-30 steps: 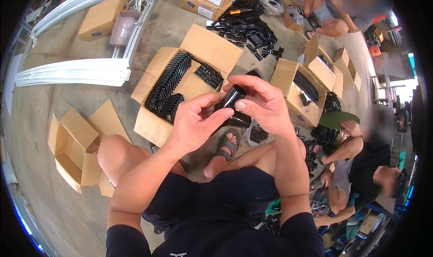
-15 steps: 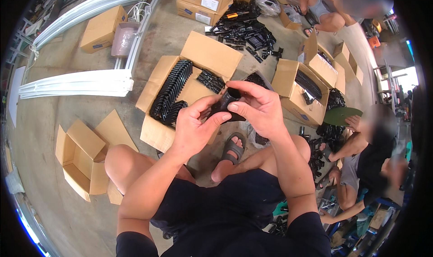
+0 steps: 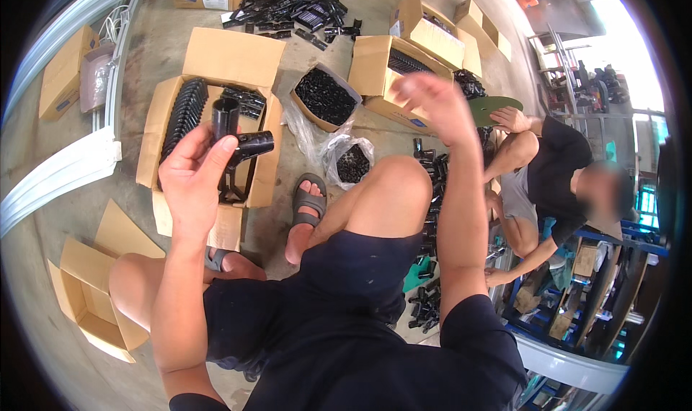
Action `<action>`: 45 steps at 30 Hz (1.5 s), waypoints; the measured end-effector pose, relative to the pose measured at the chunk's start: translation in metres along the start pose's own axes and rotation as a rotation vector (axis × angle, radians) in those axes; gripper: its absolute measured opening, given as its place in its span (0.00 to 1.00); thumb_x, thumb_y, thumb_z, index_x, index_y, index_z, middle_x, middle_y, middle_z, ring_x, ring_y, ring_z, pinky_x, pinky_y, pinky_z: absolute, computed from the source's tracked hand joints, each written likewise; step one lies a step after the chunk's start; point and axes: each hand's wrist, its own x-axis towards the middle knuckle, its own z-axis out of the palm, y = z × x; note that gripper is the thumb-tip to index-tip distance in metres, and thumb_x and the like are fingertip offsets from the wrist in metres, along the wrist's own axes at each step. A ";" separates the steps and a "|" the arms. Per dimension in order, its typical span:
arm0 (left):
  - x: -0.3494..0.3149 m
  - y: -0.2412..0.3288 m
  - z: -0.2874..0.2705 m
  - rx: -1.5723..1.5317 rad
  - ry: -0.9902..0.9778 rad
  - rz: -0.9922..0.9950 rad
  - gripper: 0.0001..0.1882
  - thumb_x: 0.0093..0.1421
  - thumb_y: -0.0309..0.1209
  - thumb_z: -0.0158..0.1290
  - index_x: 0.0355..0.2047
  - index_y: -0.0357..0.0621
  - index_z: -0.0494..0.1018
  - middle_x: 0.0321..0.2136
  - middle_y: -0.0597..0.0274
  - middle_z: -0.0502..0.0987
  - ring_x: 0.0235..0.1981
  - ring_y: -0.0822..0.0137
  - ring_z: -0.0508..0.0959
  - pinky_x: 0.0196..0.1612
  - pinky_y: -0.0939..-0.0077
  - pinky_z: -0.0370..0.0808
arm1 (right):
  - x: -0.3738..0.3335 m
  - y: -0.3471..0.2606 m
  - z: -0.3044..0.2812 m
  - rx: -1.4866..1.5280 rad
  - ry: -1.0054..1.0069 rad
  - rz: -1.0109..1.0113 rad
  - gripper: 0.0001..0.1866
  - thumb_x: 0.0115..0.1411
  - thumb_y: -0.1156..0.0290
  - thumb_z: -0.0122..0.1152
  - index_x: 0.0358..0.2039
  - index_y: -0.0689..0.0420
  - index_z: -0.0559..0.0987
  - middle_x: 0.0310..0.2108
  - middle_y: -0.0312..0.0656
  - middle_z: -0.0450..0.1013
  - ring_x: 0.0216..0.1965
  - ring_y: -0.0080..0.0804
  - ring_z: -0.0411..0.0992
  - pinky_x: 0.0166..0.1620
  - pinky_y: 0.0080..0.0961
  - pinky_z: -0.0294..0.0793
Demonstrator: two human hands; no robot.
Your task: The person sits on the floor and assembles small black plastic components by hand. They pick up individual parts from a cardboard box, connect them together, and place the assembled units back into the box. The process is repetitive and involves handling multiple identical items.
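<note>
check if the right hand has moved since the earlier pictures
Yes, rightward: the right hand overlapped the open box of small black pieces earlier; now it is clear to its right.

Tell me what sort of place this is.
Likely a workshop or warehouse: an open box holds black parts in rows, a heap of loose black pieces lies on the bare floor, and long white strips lie at left.

black fitting [image 3: 250, 145], tan cardboard box [image 3: 234, 56], grey sandal [image 3: 308, 199], green disc [image 3: 492, 110], white rails [image 3: 65, 177]
</note>
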 end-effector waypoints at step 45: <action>0.035 -0.029 0.027 0.362 0.090 -0.058 0.16 0.62 0.19 0.64 0.50 0.29 0.79 0.39 0.63 0.84 0.38 0.78 0.79 0.43 0.82 0.78 | 0.121 0.164 0.127 0.288 0.124 0.256 0.12 0.68 0.70 0.62 0.48 0.62 0.79 0.28 0.37 0.78 0.24 0.21 0.73 0.25 0.21 0.74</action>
